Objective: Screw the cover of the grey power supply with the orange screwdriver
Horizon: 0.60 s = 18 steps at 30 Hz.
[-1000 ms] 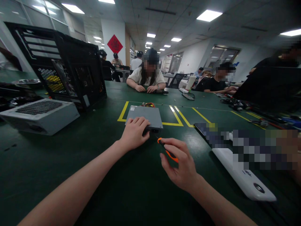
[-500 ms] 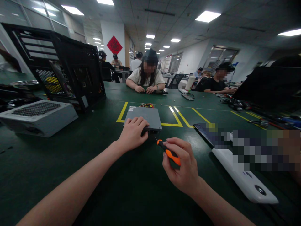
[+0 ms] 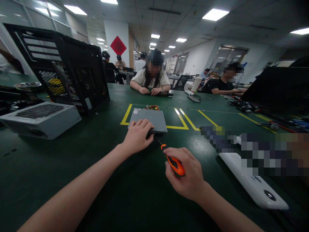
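A grey computer power supply (image 3: 156,120) lies on the green table, with its bundle of coloured cables (image 3: 153,107) at the far side. My left hand (image 3: 139,134) grips its near left part, fingers on the top and thumb at the near face. In my right hand (image 3: 185,170) is an orange and black screwdriver (image 3: 176,165), held closed between thumb and fingers. Its thin shaft points up and left toward the near face of the power supply, the tip apart from it.
A second power supply (image 3: 45,119) and an open black computer case (image 3: 79,71) stand at the left. A white device (image 3: 253,180) lies at the right, partly pixelated. Yellow tape (image 3: 184,120) marks the table. Across it sits a person (image 3: 151,77); cables and tools lie far right.
My right hand has turned the screwdriver, its fingers shifting on the handle so more orange shows. The left hand stays on the power supply.
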Each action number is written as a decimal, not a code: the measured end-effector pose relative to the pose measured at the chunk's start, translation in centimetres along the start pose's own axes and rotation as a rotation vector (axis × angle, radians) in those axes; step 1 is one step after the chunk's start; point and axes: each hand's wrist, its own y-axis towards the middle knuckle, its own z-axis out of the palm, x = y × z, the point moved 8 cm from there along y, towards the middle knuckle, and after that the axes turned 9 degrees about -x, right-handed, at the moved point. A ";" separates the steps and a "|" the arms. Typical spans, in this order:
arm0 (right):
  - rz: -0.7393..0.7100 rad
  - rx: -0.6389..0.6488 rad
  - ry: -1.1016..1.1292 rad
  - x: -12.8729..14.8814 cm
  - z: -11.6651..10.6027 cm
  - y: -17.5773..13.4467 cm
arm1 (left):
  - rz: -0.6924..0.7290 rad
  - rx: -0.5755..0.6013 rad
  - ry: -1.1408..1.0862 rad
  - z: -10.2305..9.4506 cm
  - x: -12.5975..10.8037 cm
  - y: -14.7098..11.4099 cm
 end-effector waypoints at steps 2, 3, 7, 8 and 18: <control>-0.002 0.042 0.020 0.2 0.3 0.1 | -0.001 -0.004 -0.002 0.0 0.0 0.0; 0.006 0.068 0.031 0.2 0.5 0.1 | -0.001 -0.006 -0.002 0.0 0.0 0.0; 0.086 0.164 0.097 -0.5 1.3 -0.5 | 0.004 -0.004 -0.002 -0.1 -0.1 0.0; 0.109 0.181 0.109 -0.7 1.4 -0.6 | 0.005 0.000 -0.001 -0.1 -0.1 0.0; 0.165 0.283 0.139 -0.3 2.0 -0.7 | 0.005 0.003 -0.014 -0.3 -0.2 0.1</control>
